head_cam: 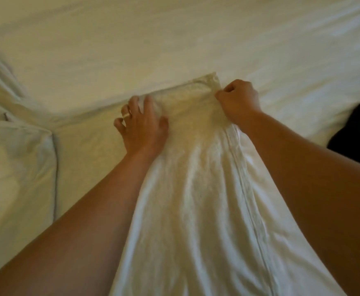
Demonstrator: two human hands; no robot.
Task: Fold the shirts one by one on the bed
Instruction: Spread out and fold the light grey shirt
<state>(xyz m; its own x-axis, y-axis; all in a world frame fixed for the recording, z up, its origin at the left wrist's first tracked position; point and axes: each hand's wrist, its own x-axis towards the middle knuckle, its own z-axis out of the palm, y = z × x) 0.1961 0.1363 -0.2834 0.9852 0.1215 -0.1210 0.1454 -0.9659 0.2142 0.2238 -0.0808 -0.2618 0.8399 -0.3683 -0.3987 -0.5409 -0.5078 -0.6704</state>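
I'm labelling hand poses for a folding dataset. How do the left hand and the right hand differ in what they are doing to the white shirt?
The left hand lies spread with fingers straight, pressing the white shirt flat; the right hand is curled, pinching the cloth's edge. The left hand wears a ring; the right shows none. The left sits at the shirt's left side, the right at its far right corner. Both touch the shirt's far end on the bed.

no readable text, no labels, no numbers anywhere
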